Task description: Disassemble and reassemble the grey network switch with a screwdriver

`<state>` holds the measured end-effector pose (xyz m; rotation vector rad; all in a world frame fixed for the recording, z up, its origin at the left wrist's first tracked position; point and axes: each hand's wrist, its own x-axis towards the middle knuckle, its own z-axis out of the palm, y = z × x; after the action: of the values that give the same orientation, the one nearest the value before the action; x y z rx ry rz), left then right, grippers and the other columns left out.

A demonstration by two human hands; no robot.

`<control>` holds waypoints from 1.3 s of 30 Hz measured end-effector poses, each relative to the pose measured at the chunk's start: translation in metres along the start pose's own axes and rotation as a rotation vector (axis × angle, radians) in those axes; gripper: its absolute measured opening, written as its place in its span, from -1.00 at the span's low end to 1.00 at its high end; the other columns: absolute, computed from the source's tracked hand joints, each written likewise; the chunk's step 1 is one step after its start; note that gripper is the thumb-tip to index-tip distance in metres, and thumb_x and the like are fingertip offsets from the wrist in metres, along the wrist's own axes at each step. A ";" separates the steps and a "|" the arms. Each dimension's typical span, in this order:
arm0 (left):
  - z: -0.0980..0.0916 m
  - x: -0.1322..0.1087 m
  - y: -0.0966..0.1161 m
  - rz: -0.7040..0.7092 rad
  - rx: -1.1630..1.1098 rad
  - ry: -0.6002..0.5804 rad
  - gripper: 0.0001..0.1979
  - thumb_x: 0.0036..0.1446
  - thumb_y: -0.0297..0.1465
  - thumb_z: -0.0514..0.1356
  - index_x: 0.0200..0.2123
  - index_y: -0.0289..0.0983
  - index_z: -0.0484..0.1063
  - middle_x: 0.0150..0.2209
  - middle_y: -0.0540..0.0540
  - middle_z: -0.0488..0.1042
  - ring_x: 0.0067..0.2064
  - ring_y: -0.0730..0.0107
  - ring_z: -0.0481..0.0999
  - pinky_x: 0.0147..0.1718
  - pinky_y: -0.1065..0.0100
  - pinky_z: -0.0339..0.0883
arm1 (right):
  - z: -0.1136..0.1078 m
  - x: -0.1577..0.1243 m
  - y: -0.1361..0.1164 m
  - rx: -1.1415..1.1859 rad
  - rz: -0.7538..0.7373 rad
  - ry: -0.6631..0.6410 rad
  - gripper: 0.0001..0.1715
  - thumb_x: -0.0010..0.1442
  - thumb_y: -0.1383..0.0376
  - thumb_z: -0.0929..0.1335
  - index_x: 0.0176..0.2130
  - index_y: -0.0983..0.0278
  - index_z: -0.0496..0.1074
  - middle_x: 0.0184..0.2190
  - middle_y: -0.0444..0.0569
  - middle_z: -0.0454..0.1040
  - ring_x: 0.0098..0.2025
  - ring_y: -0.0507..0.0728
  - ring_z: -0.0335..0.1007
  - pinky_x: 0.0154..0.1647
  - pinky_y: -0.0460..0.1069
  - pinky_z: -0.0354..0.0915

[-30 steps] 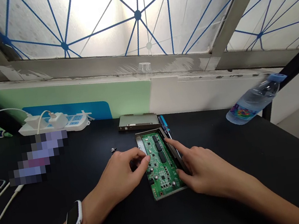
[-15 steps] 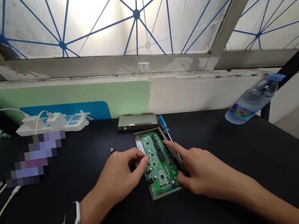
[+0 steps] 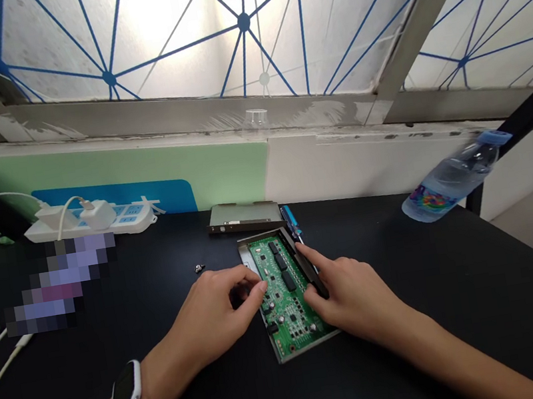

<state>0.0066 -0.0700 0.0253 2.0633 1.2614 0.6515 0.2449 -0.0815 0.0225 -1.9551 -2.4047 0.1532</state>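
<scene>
A green circuit board with black chips lies in a shallow metal tray on the black table. My left hand rests at the tray's left side, its curled fingertips pressing the board's left edge. My right hand lies on the right side, thumb and fingers pinching a dark strip along the board's right edge. The strip's lower end is hidden by my fingers. A smartwatch sits on my left wrist.
Above the tray lie a metal cover plate and a blue-handled screwdriver. A small screw lies to the left. A power strip with chargers, a blurred object, cables and a water bottle surround the work.
The tray and board have turned slightly, their lower end shifting right. My right hand has moved the dark strip a little inward over the board. My left hand has stayed on the edge.
</scene>
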 end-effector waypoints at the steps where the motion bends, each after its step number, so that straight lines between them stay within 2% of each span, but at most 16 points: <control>1: 0.000 0.000 0.000 0.001 -0.004 0.000 -0.77 0.31 -0.24 0.16 -0.27 -0.18 0.59 -0.42 0.02 0.59 -0.42 0.39 0.51 -0.44 0.37 0.28 | 0.000 0.000 0.000 -0.001 0.002 0.004 -0.15 0.19 0.24 0.27 0.42 0.31 0.18 -0.50 -0.06 0.54 -0.46 0.18 0.44 -0.48 -0.02 -0.17; 10: 0.002 0.000 -0.002 -0.003 0.010 -0.013 -0.80 0.30 -0.24 0.18 -0.24 -0.15 0.58 -0.34 0.03 0.61 -0.38 0.39 0.53 -0.39 0.36 0.29 | -0.002 -0.001 -0.001 -0.006 0.006 0.011 -0.24 0.29 0.21 0.24 0.41 0.30 0.20 -0.47 -0.03 0.57 -0.45 0.20 0.48 -0.48 0.00 -0.19; 25: 0.000 -0.001 -0.003 0.010 0.059 0.001 -0.78 0.31 -0.21 0.17 -0.19 -0.14 0.58 -0.28 0.01 0.64 -0.32 0.34 0.57 -0.35 0.34 0.35 | 0.003 0.000 0.000 -0.010 0.003 0.043 -0.22 0.22 0.24 0.27 0.39 0.28 0.24 -0.49 -0.05 0.58 -0.46 0.20 0.48 -0.49 0.00 -0.19; 28: -0.014 0.002 -0.010 0.041 0.122 0.098 -0.77 0.30 -0.20 0.17 -0.15 -0.15 0.59 -0.24 -0.02 0.65 -0.28 0.31 0.59 -0.32 0.33 0.37 | 0.003 0.000 0.001 -0.001 0.002 0.051 -0.22 0.22 0.24 0.27 0.39 0.27 0.26 -0.50 -0.06 0.57 -0.47 0.19 0.47 -0.49 0.00 -0.19; 31: -0.042 0.006 -0.023 0.032 0.222 0.224 -0.73 0.29 -0.18 0.15 -0.15 -0.17 0.58 -0.26 -0.06 0.63 -0.30 0.29 0.57 -0.34 0.32 0.36 | 0.004 0.000 0.001 0.007 0.008 0.051 -0.22 0.21 0.23 0.27 0.39 0.27 0.26 -0.52 -0.07 0.56 -0.47 0.19 0.46 -0.50 0.00 -0.18; 33: -0.060 0.007 -0.035 0.012 0.309 0.258 -0.72 0.26 -0.17 0.15 -0.20 -0.19 0.58 -0.26 -0.08 0.63 -0.31 0.27 0.55 -0.35 0.32 0.34 | 0.004 0.001 0.001 0.011 0.009 0.052 -0.21 0.21 0.23 0.27 0.39 0.27 0.26 -0.53 -0.08 0.55 -0.48 0.18 0.45 -0.50 0.00 -0.17; 36: -0.078 0.008 -0.053 -0.017 0.382 0.186 -0.73 0.24 -0.17 0.14 -0.26 -0.17 0.56 -0.22 -0.09 0.62 -0.28 0.22 0.55 -0.33 0.31 0.35 | 0.005 0.001 0.002 0.011 0.005 0.048 -0.21 0.22 0.24 0.27 0.40 0.27 0.24 -0.54 -0.09 0.54 -0.48 0.18 0.44 -0.50 0.00 -0.18; 39: -0.082 0.008 -0.064 -0.024 0.425 0.069 -0.74 0.23 -0.16 0.15 -0.25 -0.15 0.57 -0.19 -0.09 0.61 -0.22 0.18 0.57 -0.27 0.29 0.38 | 0.005 0.000 0.003 0.014 0.004 0.041 -0.21 0.22 0.24 0.26 0.40 0.28 0.23 -0.53 -0.08 0.54 -0.48 0.17 0.43 -0.50 0.00 -0.18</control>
<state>-0.0839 -0.0204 0.0353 2.3749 1.5694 0.4762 0.2469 -0.0812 0.0176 -1.9370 -2.3685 0.1289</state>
